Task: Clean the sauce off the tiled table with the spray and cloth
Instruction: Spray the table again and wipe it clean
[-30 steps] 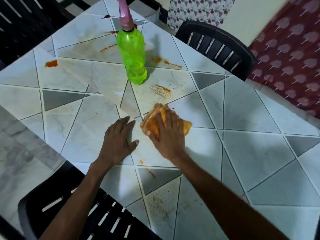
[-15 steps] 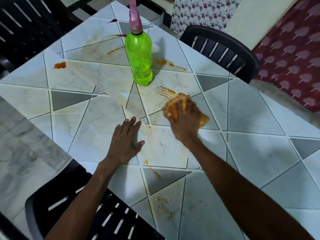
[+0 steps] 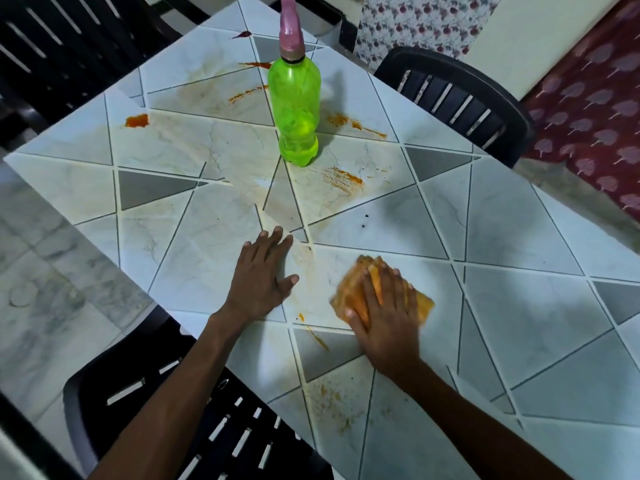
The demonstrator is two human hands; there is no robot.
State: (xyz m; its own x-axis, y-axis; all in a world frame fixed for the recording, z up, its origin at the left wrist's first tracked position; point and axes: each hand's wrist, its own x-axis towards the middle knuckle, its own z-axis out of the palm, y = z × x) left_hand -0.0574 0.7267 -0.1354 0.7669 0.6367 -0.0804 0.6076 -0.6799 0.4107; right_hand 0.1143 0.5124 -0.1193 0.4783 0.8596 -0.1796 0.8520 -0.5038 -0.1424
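The right hand (image 3: 384, 320) is down flat on the orange cloth (image 3: 349, 294), fingers straight and slightly spread, pressing it onto the worktop (image 3: 519, 306) near the front edge. The folded cloth lies crosswise under the palm, one corner poking out to the right, while the fingers point away towards the far side. Just left of it, not touching, the left hand (image 3: 263, 278) rests palm-down on bare tile, fingers together, thumb out to the right. Well beyond both hands the green spray bottle (image 3: 294, 109) stands upright mid-worktop, its long axis vertical and its pink nozzle at the top. Sauce (image 3: 343, 180) streaks the tile just right of its base, and another blob (image 3: 136, 120) sits far left. A thin smear (image 3: 317, 337) lies between the wrists. A dark chair (image 3: 138, 393) is tucked below.
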